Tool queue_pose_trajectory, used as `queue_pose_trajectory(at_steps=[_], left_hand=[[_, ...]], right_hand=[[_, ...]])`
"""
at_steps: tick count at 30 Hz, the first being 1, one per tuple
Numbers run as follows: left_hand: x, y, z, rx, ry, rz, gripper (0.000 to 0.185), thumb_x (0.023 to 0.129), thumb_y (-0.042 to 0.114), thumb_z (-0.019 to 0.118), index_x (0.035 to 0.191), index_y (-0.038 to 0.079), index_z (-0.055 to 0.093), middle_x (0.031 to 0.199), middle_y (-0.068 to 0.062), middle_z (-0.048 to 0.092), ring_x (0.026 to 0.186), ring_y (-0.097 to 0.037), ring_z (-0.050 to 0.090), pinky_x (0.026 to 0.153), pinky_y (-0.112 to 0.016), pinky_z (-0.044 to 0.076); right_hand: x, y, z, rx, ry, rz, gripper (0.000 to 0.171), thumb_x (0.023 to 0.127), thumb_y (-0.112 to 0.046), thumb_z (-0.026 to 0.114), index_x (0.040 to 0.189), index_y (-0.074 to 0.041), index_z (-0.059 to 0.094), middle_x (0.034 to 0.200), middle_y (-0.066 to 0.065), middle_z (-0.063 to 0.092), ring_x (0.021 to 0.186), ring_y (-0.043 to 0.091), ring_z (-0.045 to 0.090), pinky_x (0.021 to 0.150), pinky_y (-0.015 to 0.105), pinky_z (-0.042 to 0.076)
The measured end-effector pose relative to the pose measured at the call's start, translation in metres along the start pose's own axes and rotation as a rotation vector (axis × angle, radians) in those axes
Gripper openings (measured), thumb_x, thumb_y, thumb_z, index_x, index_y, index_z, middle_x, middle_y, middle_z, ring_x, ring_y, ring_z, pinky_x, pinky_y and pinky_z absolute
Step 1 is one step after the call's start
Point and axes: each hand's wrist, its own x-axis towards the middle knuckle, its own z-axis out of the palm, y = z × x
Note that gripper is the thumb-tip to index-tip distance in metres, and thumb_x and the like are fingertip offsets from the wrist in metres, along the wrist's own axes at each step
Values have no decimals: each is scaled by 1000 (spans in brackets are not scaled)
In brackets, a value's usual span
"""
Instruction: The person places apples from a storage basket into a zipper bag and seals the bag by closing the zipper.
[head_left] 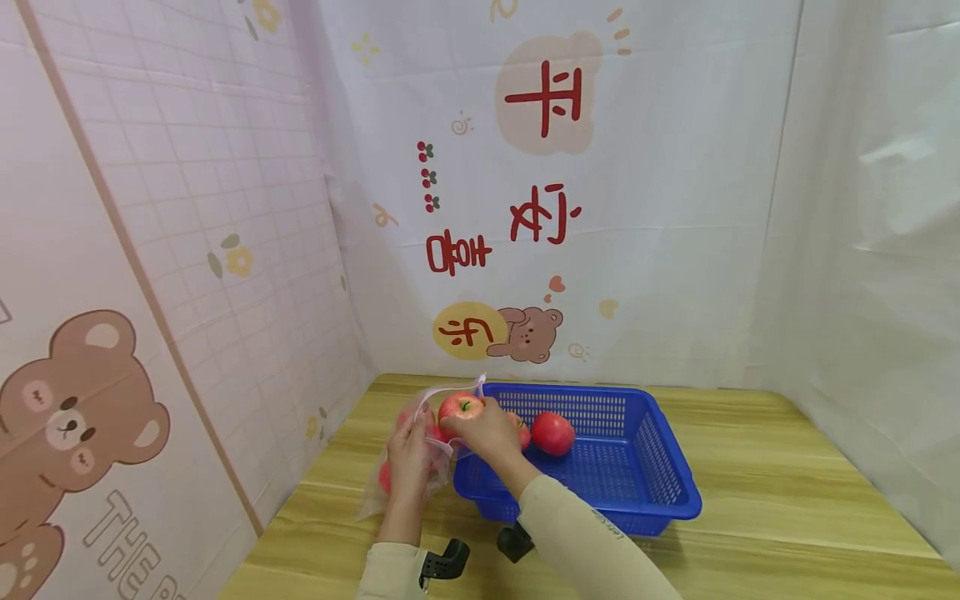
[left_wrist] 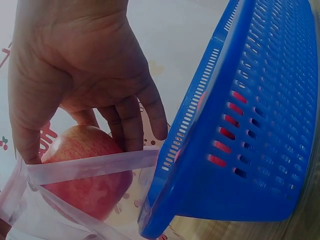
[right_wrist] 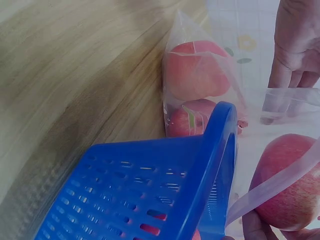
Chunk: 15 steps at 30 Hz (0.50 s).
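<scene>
In the head view my left hand [head_left: 407, 457] holds a clear zip bag [head_left: 372, 496] by its open edge. My right hand [head_left: 489, 432] grips a red apple [head_left: 459, 407] at the bag's mouth. The left wrist view has that apple [left_wrist: 82, 142] partly behind the bag's pale zip strip, the right hand's fingers around its top. Two apples lie lower in the bag in the right wrist view, the upper apple [right_wrist: 197, 70] plainest. How the left fingertips grip the film is partly hidden.
A blue perforated basket [head_left: 678, 475] stands right of the bag on the wood-grain table [head_left: 757, 475]. Inside it sit a red apple [head_left: 553, 434] and another apple [head_left: 521, 430], partly hidden by the right hand. Printed cloth [head_left: 675, 208] hangs behind and at the sides.
</scene>
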Motion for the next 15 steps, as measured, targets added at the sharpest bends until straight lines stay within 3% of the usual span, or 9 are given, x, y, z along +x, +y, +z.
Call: queue_pose_trajectory(at_steps=[6, 8, 12, 15], left_hand=[[-2, 2, 0, -34, -23, -1, 39, 104, 23, 52, 131, -3, 62, 138, -18, 56, 129, -31, 49, 103, -32, 43], [-2, 2, -1, -43, -29, 1, 39, 104, 22, 51, 131, -4, 61, 139, -17, 55, 131, -30, 47, 103, -28, 43], [-2, 2, -2, -18, -31, -9, 39, 104, 25, 52, 130, -2, 63, 137, -15, 57, 120, -25, 50, 82, -14, 46], [0, 1, -3, -21, -34, -17, 39, 104, 25, 52, 131, -1, 62, 137, -16, 56, 119, -27, 49, 87, -20, 47]], right_hand=[[-2, -1, 1, 19, -40, -18, 93, 76, -47, 79, 146, 2, 42, 124, 19, 62, 110, 37, 60, 95, 57, 47], [-2, -1, 1, 25, -45, -23, 94, 77, -46, 80, 147, 2, 40, 126, 21, 61, 112, 39, 59, 96, 57, 46], [-4, -1, -1, 43, -46, -40, 86, 80, -41, 80, 144, 4, 43, 130, 23, 59, 116, 41, 58, 97, 57, 46], [-4, -1, -3, 62, -49, -56, 75, 82, -39, 79, 136, 3, 50, 126, 21, 61, 114, 41, 59, 94, 57, 48]])
